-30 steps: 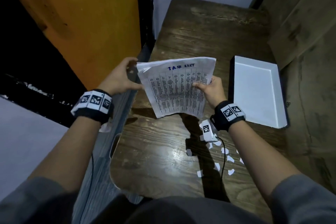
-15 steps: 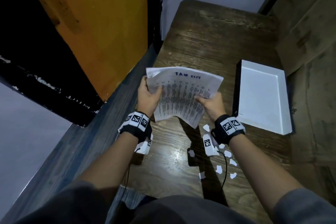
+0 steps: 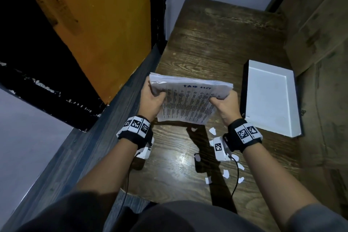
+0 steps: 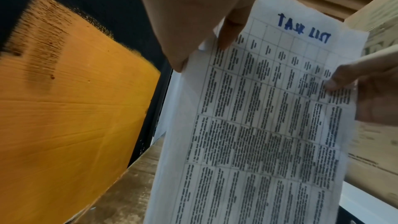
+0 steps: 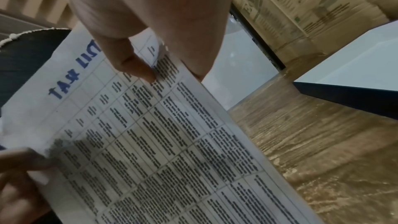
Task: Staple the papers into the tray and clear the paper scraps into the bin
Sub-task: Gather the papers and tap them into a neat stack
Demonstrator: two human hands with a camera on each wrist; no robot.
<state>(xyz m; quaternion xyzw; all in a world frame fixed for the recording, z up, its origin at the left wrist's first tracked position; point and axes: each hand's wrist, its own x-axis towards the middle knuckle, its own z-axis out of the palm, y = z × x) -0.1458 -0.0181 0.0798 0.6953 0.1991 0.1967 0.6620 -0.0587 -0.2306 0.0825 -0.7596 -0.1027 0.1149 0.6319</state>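
Head view: left hand [image 3: 152, 98] and right hand [image 3: 225, 104] pinch the papers [image 3: 188, 100] above the table [image 3: 216, 43].

The printed rows on the papers [image 3: 185, 102] were too small to be read. Both hands' fingers were hidden behind the sheets. Some scraps [image 3: 226, 173] were covered by the right wrist. The tray [image 5: 355, 67] was cut off at the right wrist view's edge.

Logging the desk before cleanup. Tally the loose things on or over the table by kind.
stack of printed papers: 1 (sheets cannot be counted)
white tray: 1
paper scraps: about 8 in view; more may be hidden
Total: about 10
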